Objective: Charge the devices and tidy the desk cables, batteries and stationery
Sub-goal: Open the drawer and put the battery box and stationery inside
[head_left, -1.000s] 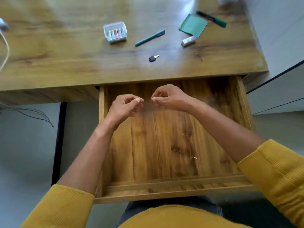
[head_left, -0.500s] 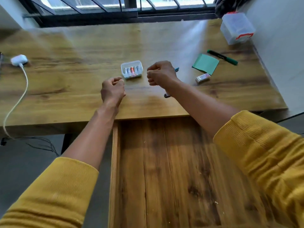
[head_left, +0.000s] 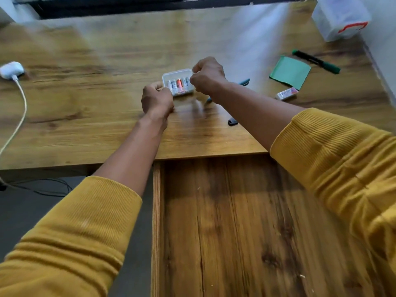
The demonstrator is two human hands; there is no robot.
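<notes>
- A brown wood-grain desk (head_left: pixel 85 116) fills the view, daylight glaring at 12 o'clock.
- Dark window frame (head_left: pixel 128 5) at 12 o'clock.
- Grey floor (head_left: pixel 25 211) at 8 o'clock.
- White wall (head_left: pixel 383 39) at 2 o'clock.

On the surface (head_left: pixel 85 116) lay one clear battery case (head_left: pixel 177 82) with about five batteries (head_left: pixel 179 84) showing, two pens (head_left: pixel 316 61), one green paper sheet (head_left: pixel 290 72), one eraser (head_left: pixel 286 93), one small dark key (head_left: pixel 232 121), one white charger (head_left: pixel 11 70), and one plastic container (head_left: pixel 340 17).
</notes>
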